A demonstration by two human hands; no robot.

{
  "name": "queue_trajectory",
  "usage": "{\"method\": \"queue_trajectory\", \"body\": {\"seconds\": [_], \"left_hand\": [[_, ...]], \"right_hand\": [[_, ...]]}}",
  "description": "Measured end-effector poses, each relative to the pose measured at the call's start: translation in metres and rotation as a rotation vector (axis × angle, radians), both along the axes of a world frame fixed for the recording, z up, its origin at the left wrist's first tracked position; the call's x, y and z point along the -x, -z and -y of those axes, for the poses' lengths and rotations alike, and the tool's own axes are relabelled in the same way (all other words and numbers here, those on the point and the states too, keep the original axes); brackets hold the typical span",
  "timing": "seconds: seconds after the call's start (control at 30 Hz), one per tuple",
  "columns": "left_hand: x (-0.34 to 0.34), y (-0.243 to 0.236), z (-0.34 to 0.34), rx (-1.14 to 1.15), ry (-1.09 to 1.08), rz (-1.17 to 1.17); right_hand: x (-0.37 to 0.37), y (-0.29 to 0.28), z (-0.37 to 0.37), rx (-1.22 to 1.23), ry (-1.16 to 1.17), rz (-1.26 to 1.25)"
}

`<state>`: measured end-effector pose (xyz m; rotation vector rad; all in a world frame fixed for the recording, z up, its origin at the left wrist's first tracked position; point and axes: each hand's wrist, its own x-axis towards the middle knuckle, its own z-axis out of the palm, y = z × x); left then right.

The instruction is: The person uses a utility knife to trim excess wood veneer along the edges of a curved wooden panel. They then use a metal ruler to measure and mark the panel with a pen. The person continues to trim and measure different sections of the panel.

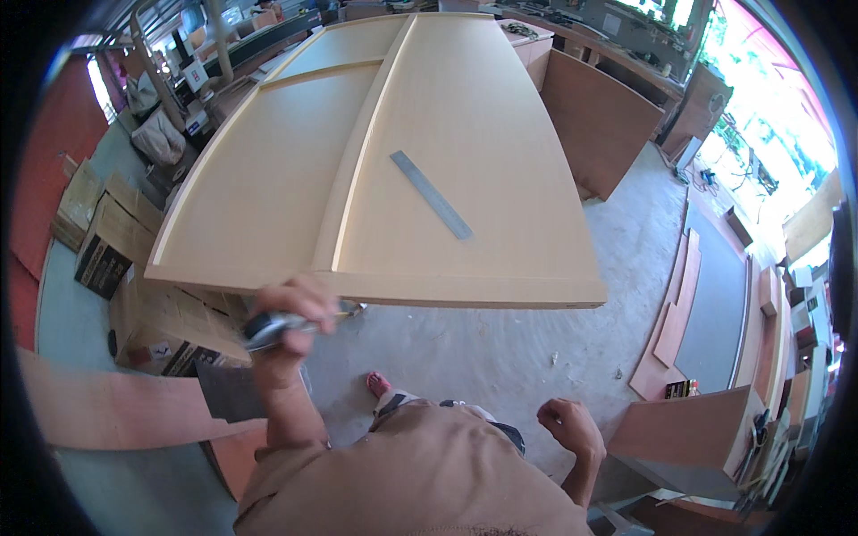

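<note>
My left hand [302, 305] is closed round what looks like a black and silver tape measure [265, 330]. It is held up at the near left edge of a large pale wooden panel [500, 170], slightly blurred by motion. A short bit of yellow blade with a metal end pokes out past my fingers. Raised strips frame the panel and split it lengthwise. On the panel's right half a steel ruler [431, 195] lies at a slant, touched by neither hand. My right hand [574, 429] hangs by my right side over the floor, its fingers curled in with nothing visible in them.
Cardboard boxes [134, 304] stand at the left below the panel. A brown board [597, 121] leans beyond its right side. Farther right, long boards and strips [675, 304] lie on the concrete floor [456, 348]. A reddish box [684, 438] stands close to my right hand.
</note>
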<state>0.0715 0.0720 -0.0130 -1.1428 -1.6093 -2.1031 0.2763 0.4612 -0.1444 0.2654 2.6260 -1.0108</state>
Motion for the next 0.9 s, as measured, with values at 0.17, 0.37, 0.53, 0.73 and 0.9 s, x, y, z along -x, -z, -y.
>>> {"method": "queue_trajectory", "body": {"seconds": [0.17, 0.37, 0.53, 0.73, 0.9], "left_hand": [[-0.019, 0.011, -0.091, 0.168, 0.490, 0.328], [-0.043, 0.032, -0.184, 0.194, 0.746, 0.491], [-0.041, 0.033, -0.176, 0.118, 0.825, 0.439], [-0.011, 0.021, -0.113, 0.039, 0.860, 0.455], [0.020, 0.010, -0.051, 0.109, 0.719, 0.315]], "right_hand": [[-0.047, 0.001, -0.028, 0.045, 0.211, -0.005], [-0.015, -0.044, 0.022, 0.346, 0.368, -0.555], [0.036, -0.079, 0.070, 0.215, 0.132, -0.780], [0.073, -0.112, 0.126, -0.089, 0.041, -0.824], [0.125, -0.124, 0.167, 0.038, -0.130, -0.865]]}}
